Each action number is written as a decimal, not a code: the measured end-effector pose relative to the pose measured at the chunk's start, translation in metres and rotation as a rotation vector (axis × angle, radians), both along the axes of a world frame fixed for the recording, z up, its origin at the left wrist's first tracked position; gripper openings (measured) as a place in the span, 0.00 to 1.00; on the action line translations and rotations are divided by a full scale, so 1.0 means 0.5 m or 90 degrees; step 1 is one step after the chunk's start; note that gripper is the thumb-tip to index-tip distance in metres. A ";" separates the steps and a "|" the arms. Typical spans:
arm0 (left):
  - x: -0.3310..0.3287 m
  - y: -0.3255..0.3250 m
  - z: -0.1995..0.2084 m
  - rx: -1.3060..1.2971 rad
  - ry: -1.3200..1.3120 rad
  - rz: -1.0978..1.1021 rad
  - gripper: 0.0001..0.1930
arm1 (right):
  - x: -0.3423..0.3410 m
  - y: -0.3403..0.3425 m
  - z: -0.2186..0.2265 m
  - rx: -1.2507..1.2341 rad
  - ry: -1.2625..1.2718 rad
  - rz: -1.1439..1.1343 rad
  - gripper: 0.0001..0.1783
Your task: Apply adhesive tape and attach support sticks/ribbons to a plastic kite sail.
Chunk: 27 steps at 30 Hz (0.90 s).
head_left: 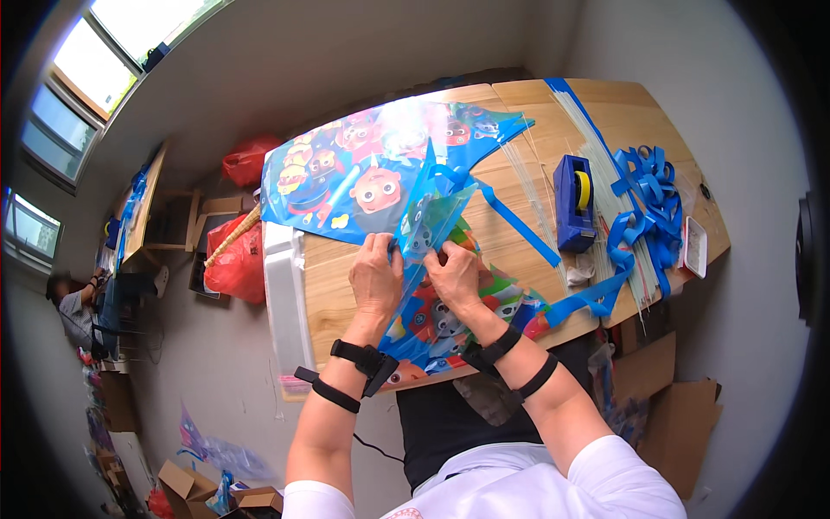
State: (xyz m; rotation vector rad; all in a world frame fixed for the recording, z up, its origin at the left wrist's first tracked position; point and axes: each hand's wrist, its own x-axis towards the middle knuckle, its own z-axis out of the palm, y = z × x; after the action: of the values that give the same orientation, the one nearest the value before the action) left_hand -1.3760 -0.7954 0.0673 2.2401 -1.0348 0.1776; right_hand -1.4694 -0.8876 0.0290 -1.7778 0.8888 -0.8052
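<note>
Since the glossy blue cartoon-printed plastic sheet looks floppy, your left hand and right hand pinch opposite sides, apparently to steady it.

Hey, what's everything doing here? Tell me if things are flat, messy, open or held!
Left hand: fingers closed on held sheet
Right hand: fingers closed on held sheet
Held sheet: pinched, creased
Back sheet: spread out
Ribbon: messy, looping heap
Sticks: lying bunched
Dispenser: loaded with a yellow roll
Lower red bag: bulging
Lower-left box: flaps open
</note>
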 end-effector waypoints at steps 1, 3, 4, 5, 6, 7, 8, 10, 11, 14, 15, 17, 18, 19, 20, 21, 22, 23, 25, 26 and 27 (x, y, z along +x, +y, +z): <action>0.004 -0.001 -0.002 -0.010 0.009 0.019 0.08 | -0.004 -0.003 -0.003 0.015 0.002 -0.004 0.16; 0.024 -0.003 -0.012 -0.004 0.094 0.053 0.08 | -0.017 -0.010 -0.005 -0.016 0.014 -0.013 0.16; 0.040 -0.001 -0.016 -0.005 0.093 0.054 0.08 | -0.024 -0.011 -0.006 -0.047 0.026 -0.019 0.17; 0.058 0.001 -0.018 -0.004 0.131 0.070 0.10 | -0.029 -0.011 -0.010 -0.048 0.024 -0.019 0.17; 0.073 0.001 -0.021 0.000 0.174 0.085 0.11 | -0.035 -0.011 -0.015 0.012 0.001 -0.028 0.17; 0.086 0.002 -0.025 -0.035 0.128 0.118 0.16 | -0.040 -0.012 -0.020 0.071 -0.023 -0.037 0.18; 0.095 0.005 -0.029 -0.035 0.131 0.118 0.16 | -0.045 -0.011 -0.025 0.071 -0.019 -0.038 0.18; 0.088 -0.003 -0.007 -0.015 -0.142 0.098 0.21 | -0.057 -0.011 -0.005 0.146 -0.040 -0.041 0.18; 0.066 -0.001 -0.001 0.002 -0.061 -0.010 0.24 | -0.061 -0.017 -0.012 0.145 -0.038 -0.043 0.18; -0.052 -0.005 0.045 0.048 -0.143 -0.184 0.21 | -0.053 -0.034 -0.022 -0.025 0.031 -0.086 0.18; -0.071 -0.002 0.034 0.049 -0.143 -0.181 0.21 | -0.048 -0.027 -0.006 -0.027 0.026 -0.081 0.18; -0.089 0.004 -0.005 0.074 -0.150 -0.189 0.16 | -0.049 -0.014 0.030 -0.030 0.023 -0.067 0.18; -0.081 0.007 -0.023 0.073 -0.148 -0.183 0.16 | -0.057 -0.010 0.055 0.000 0.079 -0.031 0.17; -0.073 0.013 -0.041 0.072 -0.141 -0.162 0.14 | -0.066 -0.006 0.071 0.030 0.137 0.005 0.15; -0.069 0.019 -0.058 0.071 -0.134 -0.140 0.12 | -0.081 -0.007 0.076 0.028 0.142 0.011 0.15; -0.073 0.015 -0.053 0.033 -0.167 -0.131 0.10 | -0.104 -0.013 0.078 -0.184 0.131 -0.020 0.14; -0.072 0.016 -0.052 0.033 -0.162 -0.125 0.10 | -0.121 -0.016 0.082 -0.397 0.114 -0.047 0.15; -0.071 0.018 -0.052 0.036 -0.207 -0.151 0.10 | -0.134 -0.014 0.090 -0.516 0.109 0.017 0.17; -0.077 0.012 -0.055 0.043 -0.285 -0.205 0.10 | -0.121 -0.030 0.104 -0.731 0.139 0.095 0.15; -0.086 0.016 -0.060 0.042 -0.281 -0.206 0.10 | -0.112 -0.036 0.109 -0.942 0.160 0.180 0.14; -0.094 0.016 -0.062 0.069 -0.285 -0.210 0.10 | -0.103 -0.047 0.085 -0.918 0.139 0.203 0.09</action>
State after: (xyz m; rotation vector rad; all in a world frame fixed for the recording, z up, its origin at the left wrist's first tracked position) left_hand -1.4229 -0.7872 0.0364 2.1320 -1.6697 0.5030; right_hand -1.5210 -0.9109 0.0717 -3.1691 -0.0234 -1.1515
